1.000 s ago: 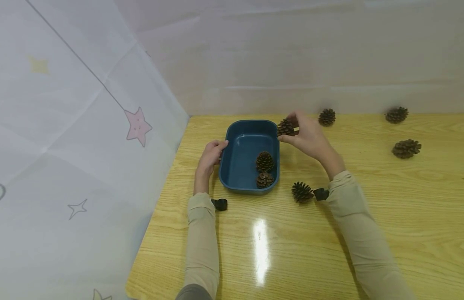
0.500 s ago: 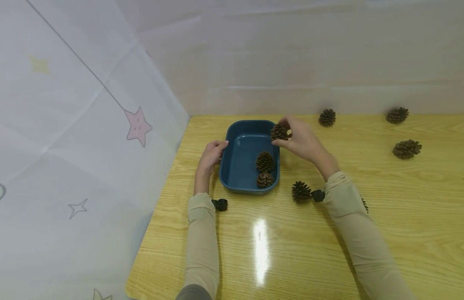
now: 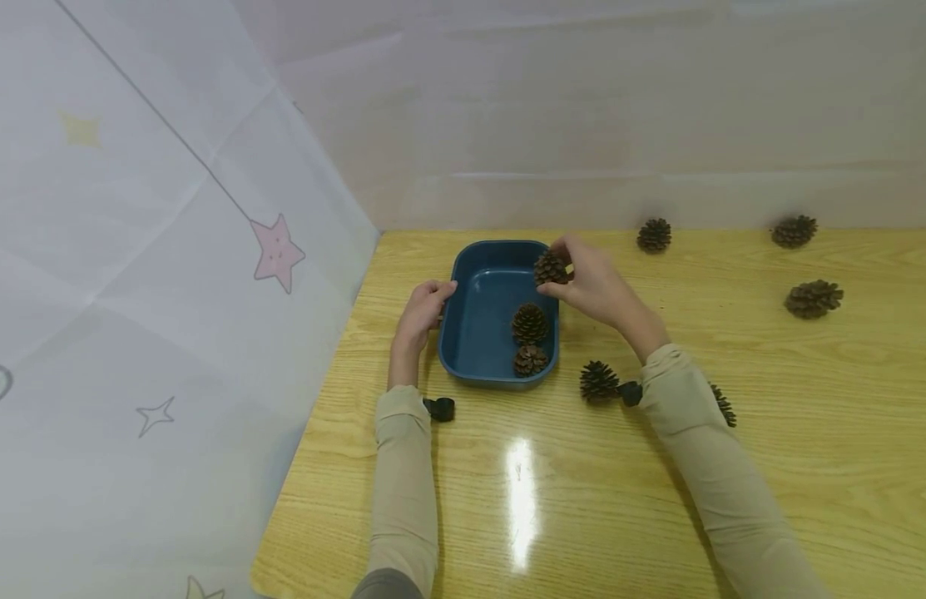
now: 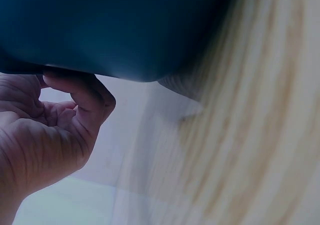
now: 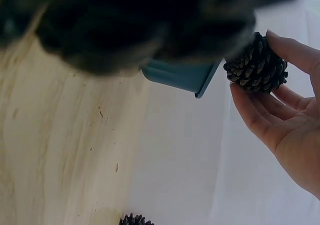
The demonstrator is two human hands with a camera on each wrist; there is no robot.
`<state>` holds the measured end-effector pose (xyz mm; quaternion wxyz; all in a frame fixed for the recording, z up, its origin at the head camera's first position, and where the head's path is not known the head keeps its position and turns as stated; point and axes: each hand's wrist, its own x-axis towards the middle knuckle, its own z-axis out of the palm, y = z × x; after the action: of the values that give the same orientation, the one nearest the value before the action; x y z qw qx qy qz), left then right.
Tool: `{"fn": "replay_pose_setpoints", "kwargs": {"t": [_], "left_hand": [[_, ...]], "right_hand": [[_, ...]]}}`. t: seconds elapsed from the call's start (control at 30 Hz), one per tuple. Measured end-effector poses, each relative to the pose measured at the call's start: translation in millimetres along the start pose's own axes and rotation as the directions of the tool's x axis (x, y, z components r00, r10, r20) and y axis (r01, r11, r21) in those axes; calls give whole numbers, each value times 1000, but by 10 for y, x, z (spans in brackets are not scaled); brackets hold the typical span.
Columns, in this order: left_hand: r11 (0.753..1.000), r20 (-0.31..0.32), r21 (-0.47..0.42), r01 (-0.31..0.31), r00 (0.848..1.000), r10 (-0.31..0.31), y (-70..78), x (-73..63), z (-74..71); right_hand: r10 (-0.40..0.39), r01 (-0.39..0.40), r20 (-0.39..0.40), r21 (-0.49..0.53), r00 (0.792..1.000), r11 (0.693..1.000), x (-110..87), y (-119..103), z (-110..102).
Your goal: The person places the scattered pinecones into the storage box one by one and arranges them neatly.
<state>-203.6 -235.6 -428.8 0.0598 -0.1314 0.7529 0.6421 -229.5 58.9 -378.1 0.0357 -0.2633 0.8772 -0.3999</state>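
A deep blue rectangular tub [image 3: 477, 333] stands on the table with two pinecones, one [image 3: 530, 324] behind the other [image 3: 531, 360], along its right side. My left hand [image 3: 420, 312] grips the tub's left rim, thumb on top; in the left wrist view its fingers [image 4: 82, 92] bend against the tub's outer wall [image 4: 110, 35]. Over the tub's back right corner, my right hand [image 3: 593, 283] holds a brown pinecone [image 3: 550, 268] between thumb and fingers. The right wrist view shows this pinecone [image 5: 255, 65] pinched at the fingertips, above the rim.
One pinecone [image 3: 599, 381] lies right of the tub; another [image 3: 723, 405] is partly hidden by the right sleeve [image 3: 702, 433]. Farther right lie pinecones at the back [image 3: 654, 235], back right [image 3: 794, 231] and right [image 3: 814, 299]. A white sheet [image 3: 582, 108] hangs behind the table.
My right hand has carried its pinecone leftward, from the tub's right rim to over the inside of the back right corner. The left hand and tub stay still.
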Motion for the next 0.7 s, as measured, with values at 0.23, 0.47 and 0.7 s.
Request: {"fn": "replay_pose_setpoints", "kwargs": {"t": [0.23, 0.47, 0.7], "left_hand": [[1000, -1, -1, 3, 1000, -3, -5, 5, -5], [1000, -2, -1, -9, 1000, 9, -11, -1, -7], [1000, -5, 4, -10, 1000, 10, -10, -8, -6]], "right_hand": [[-13, 13, 7, -16, 1000, 1000, 23, 16, 56], [-42, 43, 30, -38, 999, 998, 61, 18, 95], [-56, 57, 24, -36, 998, 998, 76, 30, 143]]}}
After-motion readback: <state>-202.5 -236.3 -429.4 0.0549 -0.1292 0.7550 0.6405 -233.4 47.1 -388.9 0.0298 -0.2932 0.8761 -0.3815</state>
